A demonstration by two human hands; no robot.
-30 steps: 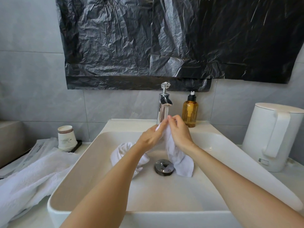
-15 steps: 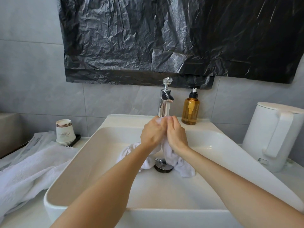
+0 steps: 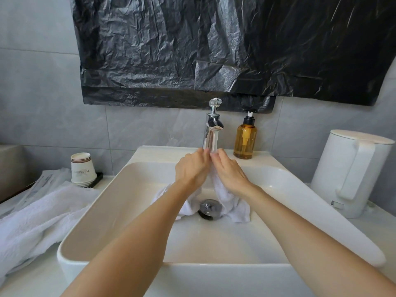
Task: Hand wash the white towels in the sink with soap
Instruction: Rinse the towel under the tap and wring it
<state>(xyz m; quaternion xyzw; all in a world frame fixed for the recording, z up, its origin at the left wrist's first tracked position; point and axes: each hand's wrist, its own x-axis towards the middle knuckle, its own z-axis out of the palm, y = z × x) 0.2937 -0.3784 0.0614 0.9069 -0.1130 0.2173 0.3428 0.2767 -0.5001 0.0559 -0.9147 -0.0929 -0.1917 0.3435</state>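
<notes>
Both forearms are stretched forward over the sink point(image 3: 96, 221), and the hands are brought together just below the spout of the faucet point(image 3: 212, 129). The left hand point(image 3: 192, 170) is turned back-up, its fingers angled up and to the right. The right hand point(image 3: 230, 171) mirrors it, fingers angled up and to the left, so that the fingertips of both meet under the spout. The grip of each hand is closed on the white towel point(image 3: 232, 202), whose upper part is pinched between the two hands. How tightly the fingers are curled underneath cannot be told.

From the hands the white towel hangs down into the basin. Its bunched lower folds are spread over the basin floor on either side of the drain plug point(image 3: 210, 207), which is left partly uncovered between them. A thin run of water is seen at the spout, just above the fingertips.

An amber soap bottle point(image 3: 245, 139) with a black pump is stood upright on the sink's back ledge, just right of the faucet. On the tabletop point(image 3: 32, 281), a stack of paper cups point(image 3: 82, 170) is set near the sink's back left corner, and a larger white towel point(image 3: 38, 215) is laid crumpled along the left side. A white kettle point(image 3: 351, 172) is stood at the right edge. A black plastic sheet point(image 3: 214, 43) is hung on the wall above.
</notes>
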